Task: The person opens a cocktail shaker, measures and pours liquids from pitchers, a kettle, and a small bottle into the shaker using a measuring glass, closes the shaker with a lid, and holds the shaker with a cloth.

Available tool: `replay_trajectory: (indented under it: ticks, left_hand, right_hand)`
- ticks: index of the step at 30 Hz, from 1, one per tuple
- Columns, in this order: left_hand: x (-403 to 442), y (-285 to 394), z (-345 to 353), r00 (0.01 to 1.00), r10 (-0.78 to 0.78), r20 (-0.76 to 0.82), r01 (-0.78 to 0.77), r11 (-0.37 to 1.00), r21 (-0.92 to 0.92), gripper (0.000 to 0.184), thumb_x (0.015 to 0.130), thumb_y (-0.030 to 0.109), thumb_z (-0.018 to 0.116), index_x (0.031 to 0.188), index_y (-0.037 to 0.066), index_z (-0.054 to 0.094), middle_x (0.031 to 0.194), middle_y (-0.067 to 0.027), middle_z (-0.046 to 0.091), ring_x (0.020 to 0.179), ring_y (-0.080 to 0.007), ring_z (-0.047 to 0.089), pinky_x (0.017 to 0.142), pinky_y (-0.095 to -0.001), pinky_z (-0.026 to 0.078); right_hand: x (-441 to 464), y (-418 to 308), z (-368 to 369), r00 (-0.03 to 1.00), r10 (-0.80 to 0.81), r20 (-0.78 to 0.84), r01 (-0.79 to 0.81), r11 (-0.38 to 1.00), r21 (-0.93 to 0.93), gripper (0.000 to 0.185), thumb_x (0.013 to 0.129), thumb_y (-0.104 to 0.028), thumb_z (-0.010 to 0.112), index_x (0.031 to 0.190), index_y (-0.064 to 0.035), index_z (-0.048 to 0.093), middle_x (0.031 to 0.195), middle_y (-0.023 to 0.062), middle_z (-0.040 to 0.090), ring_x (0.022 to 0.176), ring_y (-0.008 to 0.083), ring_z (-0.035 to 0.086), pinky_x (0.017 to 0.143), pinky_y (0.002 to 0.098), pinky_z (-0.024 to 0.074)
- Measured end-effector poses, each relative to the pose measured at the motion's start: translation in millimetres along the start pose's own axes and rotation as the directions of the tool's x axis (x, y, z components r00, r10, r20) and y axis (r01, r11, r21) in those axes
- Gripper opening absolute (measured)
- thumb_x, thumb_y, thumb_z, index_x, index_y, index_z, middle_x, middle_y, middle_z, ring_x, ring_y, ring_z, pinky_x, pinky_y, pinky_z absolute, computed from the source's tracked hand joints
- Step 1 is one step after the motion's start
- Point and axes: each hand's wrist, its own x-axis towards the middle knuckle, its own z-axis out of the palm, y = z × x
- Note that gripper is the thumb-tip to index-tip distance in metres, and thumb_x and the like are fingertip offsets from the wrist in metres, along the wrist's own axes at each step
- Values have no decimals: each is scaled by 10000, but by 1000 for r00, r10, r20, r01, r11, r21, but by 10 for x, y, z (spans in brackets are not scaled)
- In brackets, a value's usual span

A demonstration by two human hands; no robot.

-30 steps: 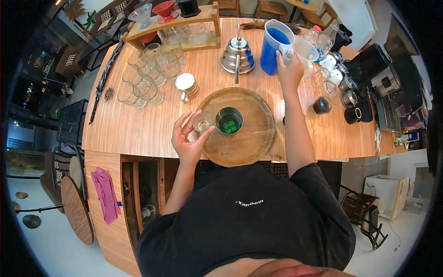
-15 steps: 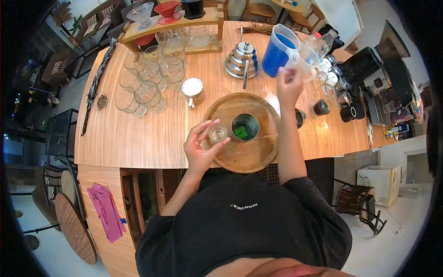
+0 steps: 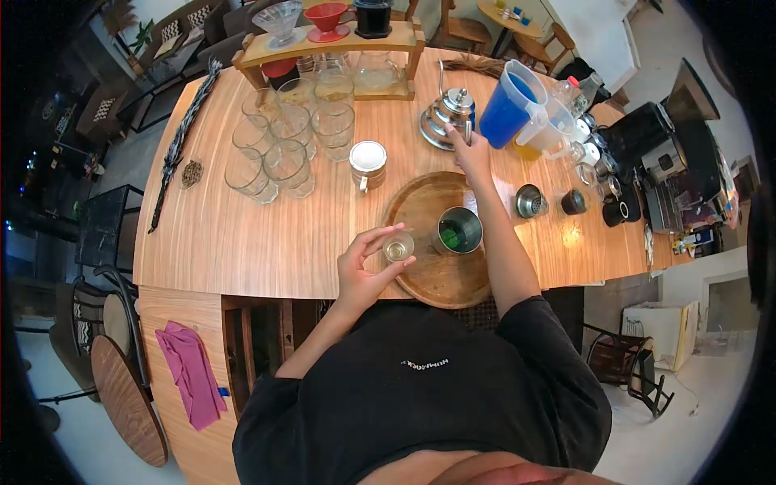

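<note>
In my left hand [image 3: 368, 267], a small shot glass [image 3: 397, 247] is held between thumb and fingers at the left side of the round wooden tray [image 3: 424, 289]. On that tray stands a metal cup [image 3: 466, 239] with green leaves [image 3: 457, 234] inside. My right hand [image 3: 471, 153] is closed around the handle of a silver gooseneck kettle [image 3: 439, 117], which stands behind the tray. My right forearm passes over the tray's right edge. A blue pitcher [image 3: 503, 109] is just right of the kettle.
Several clear glasses [image 3: 288, 166] stand at the left, near a white-topped metal shaker [image 3: 369, 166]. A wooden dripper stand [image 3: 323, 50] is at the back. Right of my arm are a metal strainer cap [image 3: 530, 201], jars and a black cup [image 3: 615, 212].
My right hand has moved left from beside the blue pitcher to the kettle's handle and closed on it. The left hand still holds the shot glass. The view has shifted slightly.
</note>
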Motion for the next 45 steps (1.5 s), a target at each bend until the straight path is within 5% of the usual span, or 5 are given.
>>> replay_trajectory:
  ticks: [3,9,23,39,45]
  left_hand:
    - [-6,59,-22,1000,28,-14,-28,999,25,590,810,-38,824,1307,4,509,1338,-193,634,1242,-246,628,1037,-354,524]
    - [-31,62,-78,996,49,-76,-42,996,82,567,841,-5,811,1314,17,501,1330,-182,645,1195,-221,649,995,-356,536]
    - [111,93,100,957,73,-282,-50,995,88,541,852,-34,788,1313,24,512,1323,-176,646,1175,-212,654,998,-356,531]
    - [453,321,753,988,130,-79,-128,991,36,734,821,-51,803,1411,54,379,1309,-244,648,1163,-269,671,990,-370,539]
    - [562,322,923,993,111,-32,-110,994,23,737,795,-39,834,1391,55,411,1318,-228,652,1180,-224,655,991,-359,536]
  right_hand:
    - [-9,26,50,904,-282,-322,210,948,-241,527,933,-379,730,621,22,590,522,43,453,506,139,399,522,374,366]
    - [-159,109,-54,786,-487,-381,358,861,-361,507,971,-325,686,663,63,575,533,93,438,530,160,428,541,396,373]
    - [-579,-609,-551,847,-417,-330,393,909,-140,538,1006,-265,676,578,-70,416,564,-65,369,559,57,317,510,297,233]
    - [-2046,-1060,-2299,925,-325,-195,359,917,173,374,1017,-54,619,686,-77,447,577,-52,422,462,9,320,422,222,190]
    - [-2524,-1018,-2710,924,-328,-199,308,943,-126,459,961,-41,687,634,-78,367,578,-60,357,516,32,294,488,252,178]
